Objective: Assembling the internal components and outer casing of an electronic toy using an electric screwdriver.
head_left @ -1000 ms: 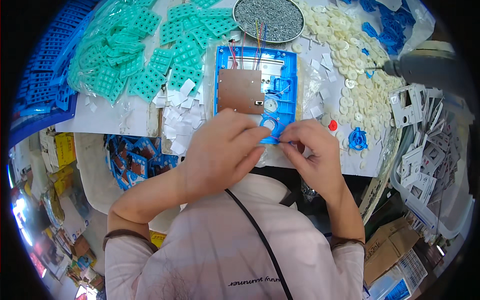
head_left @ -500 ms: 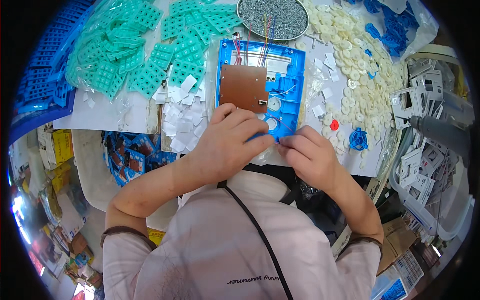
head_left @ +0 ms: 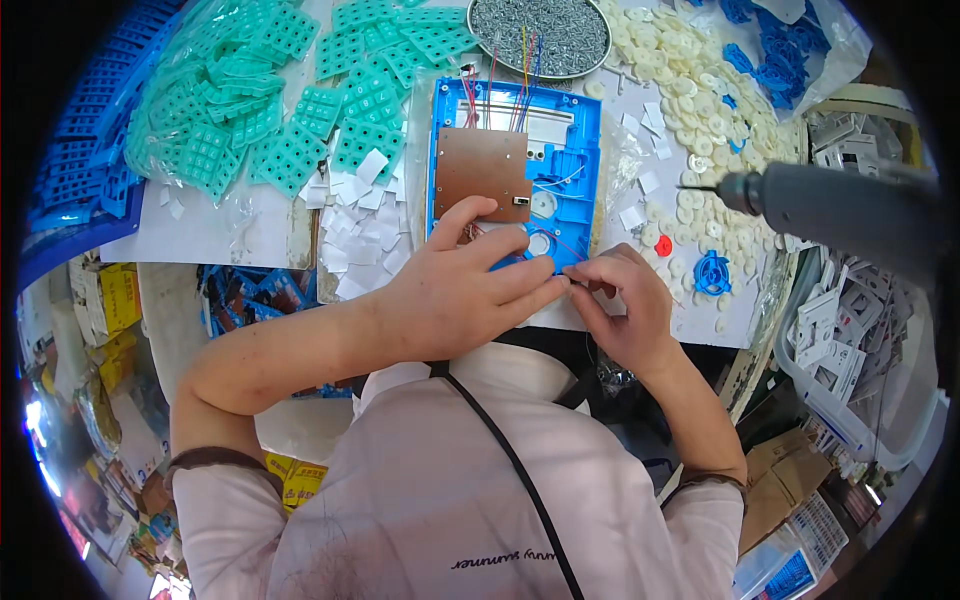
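Observation:
A blue plastic casing [head_left: 589,150] lies on the table in front of me, with a brown circuit board [head_left: 482,170] over its left half and thin coloured wires at the top. Across the casing's near edge reaches my left hand [head_left: 480,275], its fingers spread; the index fingertip is at the board's lower edge, the other fingers stretch to the near right corner. Its thumb is hidden. At that same corner my right hand [head_left: 625,305] has thumb and fingers closed in a pinch. Whatever is between them is too small to make out.
At the right hangs a grey power screwdriver [head_left: 835,205], its bit pointing left. Around the casing lie green rubber keypads [head_left: 372,100], white paper squares [head_left: 360,235], cream discs [head_left: 705,130] and a blue ring-shaped part [head_left: 711,273]. A round tray [head_left: 606,45] of screws stands at the back.
My left index finger has spread forward to the board's lower edge. The pinching fingers of my right hand have shifted slightly. The screwdriver has swung up and left over the discs.

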The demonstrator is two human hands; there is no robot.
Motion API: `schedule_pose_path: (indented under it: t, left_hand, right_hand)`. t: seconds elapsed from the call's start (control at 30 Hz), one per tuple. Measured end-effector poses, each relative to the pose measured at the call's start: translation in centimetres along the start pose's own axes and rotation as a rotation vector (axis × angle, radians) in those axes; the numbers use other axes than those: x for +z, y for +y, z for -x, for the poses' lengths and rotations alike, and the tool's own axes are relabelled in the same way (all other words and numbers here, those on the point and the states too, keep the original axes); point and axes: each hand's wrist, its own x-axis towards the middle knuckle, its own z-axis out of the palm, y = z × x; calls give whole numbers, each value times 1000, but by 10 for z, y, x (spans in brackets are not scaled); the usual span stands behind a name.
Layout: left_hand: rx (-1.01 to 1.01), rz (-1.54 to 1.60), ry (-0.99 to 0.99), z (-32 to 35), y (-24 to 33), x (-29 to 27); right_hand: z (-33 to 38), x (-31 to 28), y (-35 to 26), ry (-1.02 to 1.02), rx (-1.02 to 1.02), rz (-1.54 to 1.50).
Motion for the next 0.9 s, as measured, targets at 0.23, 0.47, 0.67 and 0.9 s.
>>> schedule_pose_path:
  t: [0.23, 0.47, 0.67, 0.9]
  left_hand:
    - [18, 10, 11, -2, 0, 3]
    - [8, 90, 39, 0, -6, 3]
    - [7, 141, 78, 4, -15, 7]
    - [-74, 176, 180, 1, -10, 7]
  right_hand:
    - [-11, -6, -17, -127, -242, 348]
    - [-40, -7, -57, -399, -130, 585]
    - [-59, -18, -39, -472, -107, 344]
    - [-69, -23, -41, -582, -137, 452]
